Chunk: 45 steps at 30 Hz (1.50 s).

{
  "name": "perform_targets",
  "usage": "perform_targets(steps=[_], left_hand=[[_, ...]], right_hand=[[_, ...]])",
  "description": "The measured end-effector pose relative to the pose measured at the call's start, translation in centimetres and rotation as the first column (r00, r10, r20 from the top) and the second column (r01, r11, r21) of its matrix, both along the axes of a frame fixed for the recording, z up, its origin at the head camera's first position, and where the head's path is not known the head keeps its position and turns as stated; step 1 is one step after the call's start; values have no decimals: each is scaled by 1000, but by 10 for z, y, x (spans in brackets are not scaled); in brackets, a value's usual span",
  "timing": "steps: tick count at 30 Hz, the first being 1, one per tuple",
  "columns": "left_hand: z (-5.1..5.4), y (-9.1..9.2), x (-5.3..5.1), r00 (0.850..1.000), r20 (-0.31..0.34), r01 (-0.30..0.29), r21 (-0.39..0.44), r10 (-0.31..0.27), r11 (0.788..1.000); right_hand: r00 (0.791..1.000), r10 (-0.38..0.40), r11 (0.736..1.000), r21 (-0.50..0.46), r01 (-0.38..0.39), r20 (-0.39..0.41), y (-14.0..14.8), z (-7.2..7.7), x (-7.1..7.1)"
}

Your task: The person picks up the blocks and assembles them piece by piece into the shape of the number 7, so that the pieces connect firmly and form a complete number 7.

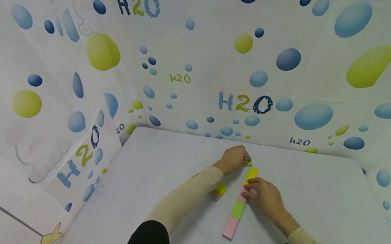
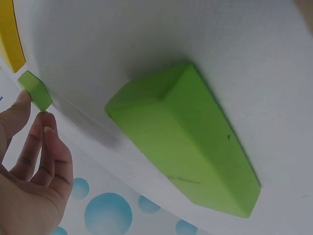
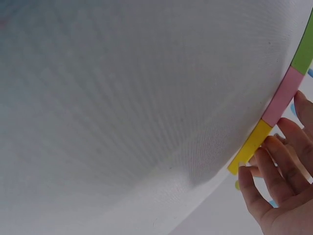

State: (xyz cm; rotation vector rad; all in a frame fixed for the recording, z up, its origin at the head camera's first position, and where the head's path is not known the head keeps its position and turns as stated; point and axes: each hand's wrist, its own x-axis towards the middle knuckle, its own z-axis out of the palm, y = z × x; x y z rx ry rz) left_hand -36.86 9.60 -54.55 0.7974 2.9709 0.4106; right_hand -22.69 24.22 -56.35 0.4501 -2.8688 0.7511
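Observation:
My left hand (image 1: 234,160) pinches a small green block (image 2: 35,91) between thumb and fingertips, just beyond the far end of a row of blocks. That row lies on the white table, made up of a yellow block (image 1: 252,173), a pink block (image 1: 242,194), a green block (image 1: 238,209) and another pink block (image 1: 230,227) nearest me. Along the row's right side, my right hand (image 1: 265,196) touches the yellow and upper pink blocks with lightly bent fingers. The right wrist view shows its fingertips beside the yellow block (image 3: 250,146).
Beside my left forearm lie a small yellow piece (image 1: 221,189) and a tan piece (image 1: 215,195), partly hidden by the sleeve. A larger-looking green block (image 2: 186,142) sits close to the left wrist camera. Behind the white table (image 1: 305,172) rises a bubble-patterned backdrop (image 1: 205,56).

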Motion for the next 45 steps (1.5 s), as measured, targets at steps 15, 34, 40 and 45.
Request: perform_targets(steps=[15, 34, 40, 45], left_hand=[[-4, 5, -16, 994, 79, 68, 42, -71, 997], [-7, -1, -27, 982, 133, 104, 197, -132, 975], [-11, -1, -31, 976, 128, 142, 232, -175, 962], [-10, -1, -30, 971, 155, 142, 242, -182, 960]], right_hand=[[1000, -9, 1000, -23, 10, 24, -2, 2, 1], [1000, 10, 1000, 10, -10, 10, -1, 3, 1], [1000, 17, 1000, 3, -17, 7, -1, 4, 2], [1000, 11, 1000, -3, -11, 21, -2, 5, 2]])
